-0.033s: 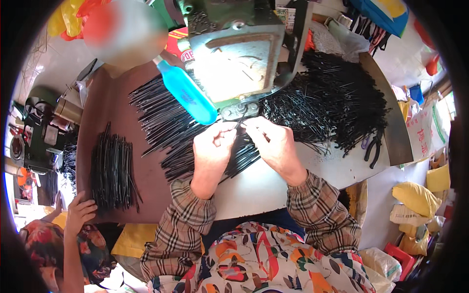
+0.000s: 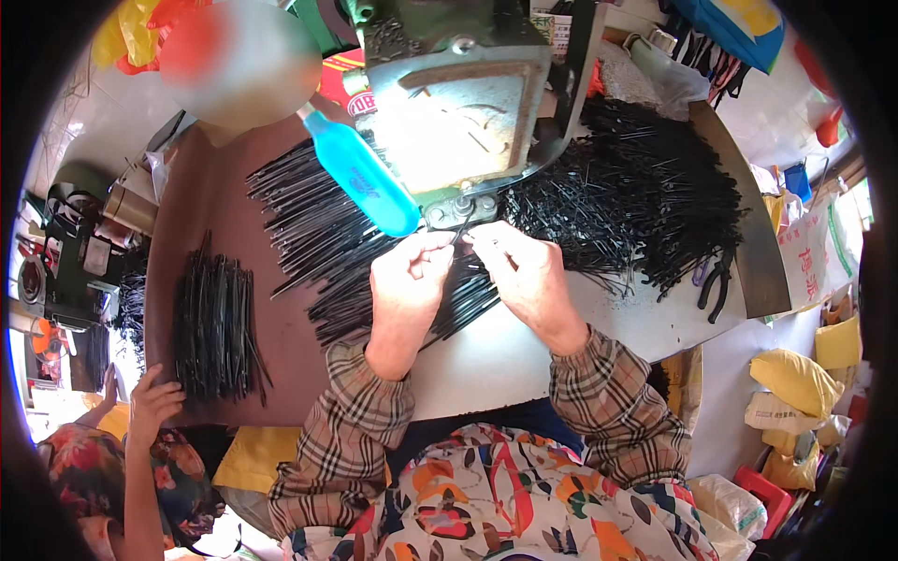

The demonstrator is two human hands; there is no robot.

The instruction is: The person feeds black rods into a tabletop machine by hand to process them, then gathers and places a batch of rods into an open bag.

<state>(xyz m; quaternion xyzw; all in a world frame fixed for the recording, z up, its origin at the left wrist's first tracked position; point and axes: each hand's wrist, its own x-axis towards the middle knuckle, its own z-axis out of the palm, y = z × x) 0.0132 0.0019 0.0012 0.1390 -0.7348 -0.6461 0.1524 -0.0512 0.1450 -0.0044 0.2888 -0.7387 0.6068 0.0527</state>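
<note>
Surface, brown and white [image 2: 292, 346]: carries all stock. Dark metal machine with brightly lit panel [image 2: 458, 47]: above its far edge. Tangled heap of thin black strips [image 2: 645, 187]: right half. Flat black bundle [image 2: 215, 323]: near left edge. Blue paddle-shaped object [image 2: 365, 182]: beside machine. Left hand [image 2: 409, 290] and right hand [image 2: 524, 285]: fingertips pinched on one slender black strip [image 2: 459, 239], centre, just below machine. Co-worker's hand [image 2: 154, 407]: left front corner, grip undetermined. Black-handled pliers [image 2: 716, 285]: near right edge.
</note>
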